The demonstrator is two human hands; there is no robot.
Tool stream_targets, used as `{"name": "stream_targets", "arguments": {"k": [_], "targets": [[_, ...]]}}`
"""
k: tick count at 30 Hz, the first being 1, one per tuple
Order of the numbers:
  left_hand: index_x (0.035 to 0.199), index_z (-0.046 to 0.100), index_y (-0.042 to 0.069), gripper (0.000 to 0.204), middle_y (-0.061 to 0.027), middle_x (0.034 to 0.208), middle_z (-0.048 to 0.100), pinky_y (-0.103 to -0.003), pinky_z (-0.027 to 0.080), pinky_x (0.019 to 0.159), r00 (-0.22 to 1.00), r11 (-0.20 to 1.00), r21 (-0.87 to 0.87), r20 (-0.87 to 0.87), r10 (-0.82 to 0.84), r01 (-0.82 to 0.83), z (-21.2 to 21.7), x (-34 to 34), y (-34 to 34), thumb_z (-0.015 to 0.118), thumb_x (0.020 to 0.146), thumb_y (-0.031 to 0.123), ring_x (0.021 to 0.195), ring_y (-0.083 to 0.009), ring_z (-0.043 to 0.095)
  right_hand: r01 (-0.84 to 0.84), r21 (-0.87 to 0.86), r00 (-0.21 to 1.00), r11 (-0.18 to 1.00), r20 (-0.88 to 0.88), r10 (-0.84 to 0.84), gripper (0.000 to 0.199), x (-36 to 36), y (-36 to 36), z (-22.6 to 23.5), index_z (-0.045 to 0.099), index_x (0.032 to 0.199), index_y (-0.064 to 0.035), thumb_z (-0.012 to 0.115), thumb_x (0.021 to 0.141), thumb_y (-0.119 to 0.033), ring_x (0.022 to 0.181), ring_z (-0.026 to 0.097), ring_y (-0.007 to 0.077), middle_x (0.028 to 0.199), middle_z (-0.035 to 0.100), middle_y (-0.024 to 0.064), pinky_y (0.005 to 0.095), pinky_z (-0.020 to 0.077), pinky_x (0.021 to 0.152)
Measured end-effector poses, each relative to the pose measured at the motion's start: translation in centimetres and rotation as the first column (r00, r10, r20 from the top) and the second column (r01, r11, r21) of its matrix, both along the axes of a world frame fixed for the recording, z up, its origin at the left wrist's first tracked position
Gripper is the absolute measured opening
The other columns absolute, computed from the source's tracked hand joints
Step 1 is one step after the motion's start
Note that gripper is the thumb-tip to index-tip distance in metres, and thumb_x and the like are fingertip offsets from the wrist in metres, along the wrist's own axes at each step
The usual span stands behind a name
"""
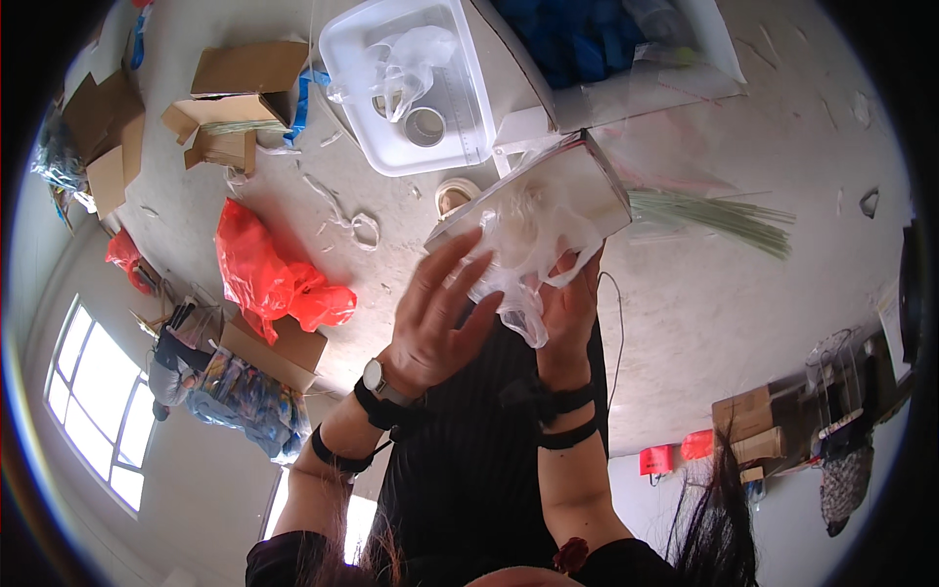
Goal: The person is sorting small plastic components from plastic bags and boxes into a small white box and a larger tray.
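Observation:
In front of me is a white open box (pixel 597 184), tilted, with a crumpled clear plastic bag (pixel 523 240) spilling over its near side. My left hand (pixel 435 315) hovers over the box's near left corner, fingers spread, close to the bag. At the near right side, my right hand (pixel 569 318) has its fingers curled round the loose edge of the bag. Part of its fingers is hidden by the plastic and the box. What lies inside the bag is too blurred to make out.
Beyond stands a white plastic tub (pixel 342 59) holding a roll of tape (pixel 424 126) and clear bags. A large carton with blue contents (pixel 577 39) is beside it. Thin green sticks (pixel 719 217) lie right; a red plastic bag (pixel 256 269) and a cardboard box (pixel 235 108) sit left.

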State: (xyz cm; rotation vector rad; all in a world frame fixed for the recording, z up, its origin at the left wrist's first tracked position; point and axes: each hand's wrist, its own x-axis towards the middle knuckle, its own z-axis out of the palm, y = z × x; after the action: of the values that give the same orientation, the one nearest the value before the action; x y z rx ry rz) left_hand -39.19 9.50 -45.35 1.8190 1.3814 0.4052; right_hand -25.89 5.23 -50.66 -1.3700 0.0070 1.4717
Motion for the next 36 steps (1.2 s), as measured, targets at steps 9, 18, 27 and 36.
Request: {"name": "stream_targets", "arguments": {"k": [9, 18, 27, 36], "targets": [[0.099, 0.073, 0.005, 0.030, -0.0094, 0.094, 0.069, -0.034, 0.053, 0.070, 0.979, 0.986, 0.051, -0.123, 0.165, -0.160, 0.1, 0.6, 1.5, 0.084, 0.072, -0.002, 0.083, -0.0244, 0.065, 0.221, -0.078, 0.894, 0.972, -0.381, -0.234, 0.049, 0.1, -0.7, -0.5, 0.039, 0.146, -0.0056, 0.054, 0.101, -0.019, 0.129, 0.053, 0.0272, 0.138, 0.052, 0.0130, 0.0446, 0.0427, 0.110], [0.103, 0.076, 0.006, 0.036, -0.0071, 0.083, 0.061, -0.032, 0.048, 0.060, 0.982, 0.994, 0.101, -0.174, 0.070, -0.053, 1.9, 1.0, 2.8, 0.085, 0.069, -0.004, 0.070, -0.0204, 0.060, 0.193, -0.090, 0.948, 0.977, -0.241, -0.210, 0.061, 0.3, 0.6, 0.2, 0.024, 0.155, -0.0103, 0.053, 0.101, -0.013, 0.137, 0.044, 0.0257, 0.146, 0.043, 0.0101, 0.0459, 0.0338, 0.116], [0.100, 0.074, 0.000, 0.035, -0.0039, 0.067, 0.056, -0.031, 0.042, 0.049, 0.986, 0.967, 0.192, -0.025, -0.163, 0.164, 2.6, 1.0, 3.7, 0.083, 0.066, -0.005, 0.054, -0.0184, 0.054, 0.217, -0.032, 0.923, 0.976, -0.320, -0.216, 0.064, 0.7, 0.4, -1.1, 0.022, 0.156, -0.0119, 0.052, 0.101, -0.006, 0.138, 0.041, 0.0209, 0.150, 0.042, 0.0090, 0.0387, 0.0306, 0.116], [0.102, 0.069, 0.002, 0.034, -0.0032, 0.066, 0.056, -0.032, 0.043, 0.050, 0.971, 0.962, 0.138, 0.020, -0.240, 0.235, 4.0, 0.1, 3.9, 0.077, 0.071, -0.012, 0.056, -0.0191, 0.054, 0.229, -0.051, 0.929, 0.972, -0.286, -0.234, 0.063, 0.9, 1.0, -0.8, 0.024, 0.156, -0.0099, 0.051, 0.100, -0.010, 0.138, 0.041, 0.0236, 0.149, 0.042, 0.0096, 0.0431, 0.0315, 0.117]]}}
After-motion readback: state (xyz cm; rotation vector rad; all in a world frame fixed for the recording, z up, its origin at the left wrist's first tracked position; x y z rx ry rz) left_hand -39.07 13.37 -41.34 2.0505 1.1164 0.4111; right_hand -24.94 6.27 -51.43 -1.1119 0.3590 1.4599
